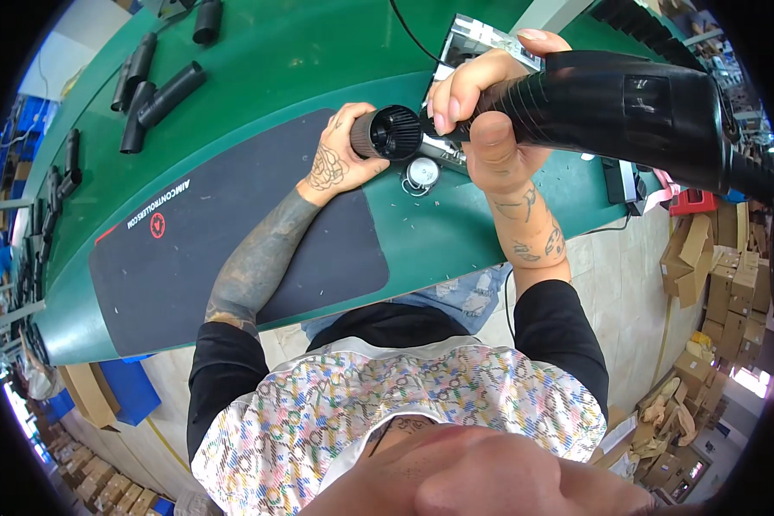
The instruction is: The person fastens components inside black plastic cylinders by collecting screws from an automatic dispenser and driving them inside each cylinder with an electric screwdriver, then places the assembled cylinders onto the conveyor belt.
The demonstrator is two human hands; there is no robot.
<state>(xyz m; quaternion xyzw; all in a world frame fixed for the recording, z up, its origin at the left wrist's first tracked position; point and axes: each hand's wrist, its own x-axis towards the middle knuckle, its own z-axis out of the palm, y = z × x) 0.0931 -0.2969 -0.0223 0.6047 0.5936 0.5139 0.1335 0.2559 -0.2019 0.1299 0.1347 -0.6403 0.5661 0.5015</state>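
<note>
My left hand (340,155) is closed round a short black cylindrical housing (394,133), its hollow, ribbed end turned to the right above the dark mat's edge. My right hand (490,107) grips a large black power tool, apparently an electric screwdriver (619,107), lying almost level. Its narrow front end points left at the housing's open mouth; whether the two touch I cannot tell. Just below the housing, a small round silver part (421,175) with a dark rim rests on the green table. Behind my right hand stands a silver metal box (482,39), partly hidden by it.
A dark mat (249,232) covers much of the green table (258,60). Several black tubular housings (159,103) lie at the far left. A black device (619,185) sits at the table's right edge, near a red bin (692,202). Cardboard boxes (735,292) are stacked on the right.
</note>
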